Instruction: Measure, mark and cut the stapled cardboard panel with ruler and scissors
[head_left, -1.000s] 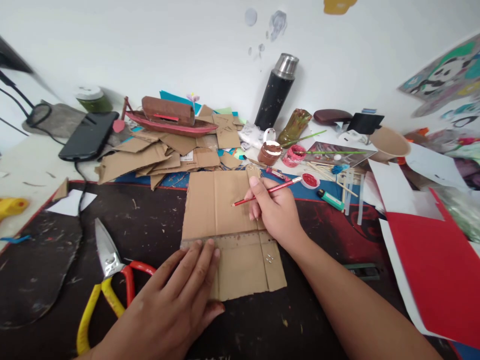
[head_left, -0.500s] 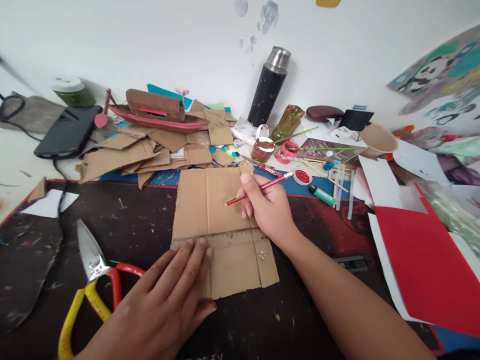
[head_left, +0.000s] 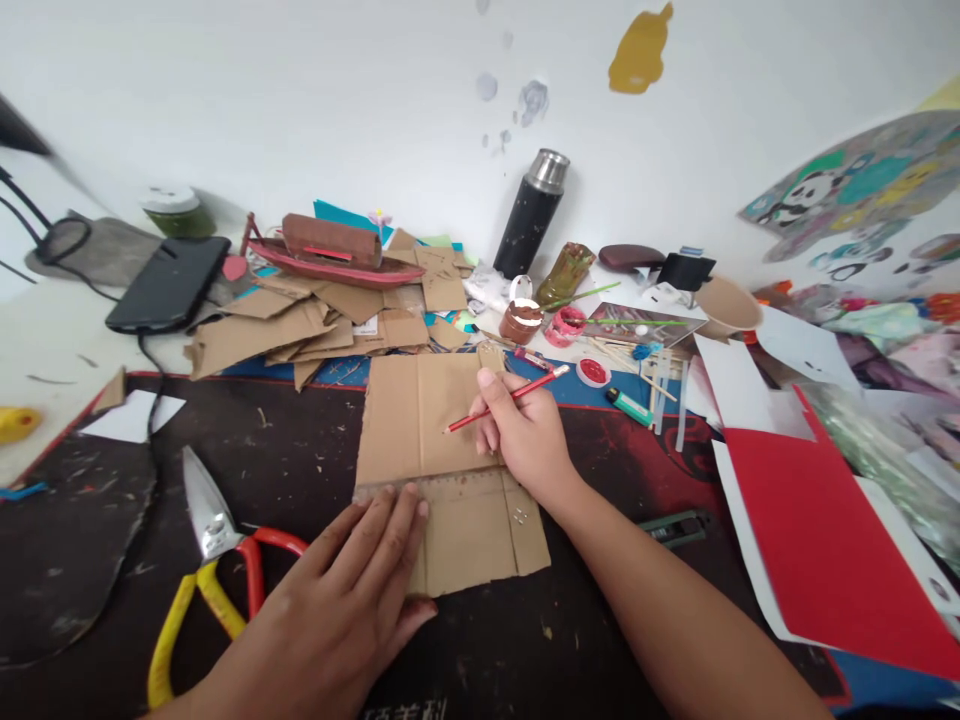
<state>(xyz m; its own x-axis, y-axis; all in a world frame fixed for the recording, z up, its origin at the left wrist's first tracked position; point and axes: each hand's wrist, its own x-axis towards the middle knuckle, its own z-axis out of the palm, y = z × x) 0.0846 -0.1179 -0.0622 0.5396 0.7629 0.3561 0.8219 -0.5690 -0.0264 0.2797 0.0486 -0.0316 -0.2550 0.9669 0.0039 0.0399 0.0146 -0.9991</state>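
A piece of brown cardboard [head_left: 391,410] with creases lies flat on the dark desk mat. Across it runs a clear ruler [head_left: 465,484]. My left hand [head_left: 345,570] rests flat on the ruler and the cardboard's lower left part, fingers stretched out, thumb at the near edge. My right hand [head_left: 529,430] is closed round a red pencil [head_left: 499,403] with a white end. The pencil tip points left over the cardboard's upper half; whether it touches cannot be told. Scissors [head_left: 214,530] with red and yellow handles lie left of my left hand.
Cardboard scraps [head_left: 259,335] and a model boat [head_left: 337,262] are at the back left. Behind stand a black thermos [head_left: 529,220] and open paint pots [head_left: 520,322]. A utility knife [head_left: 675,529], a green marker [head_left: 630,407] and red paper [head_left: 817,530] lie to the right.
The camera view has tilted up and turned slightly left, so more wall shows. Both hands keep nearly the same places on the cardboard, the right one still with the pencil.
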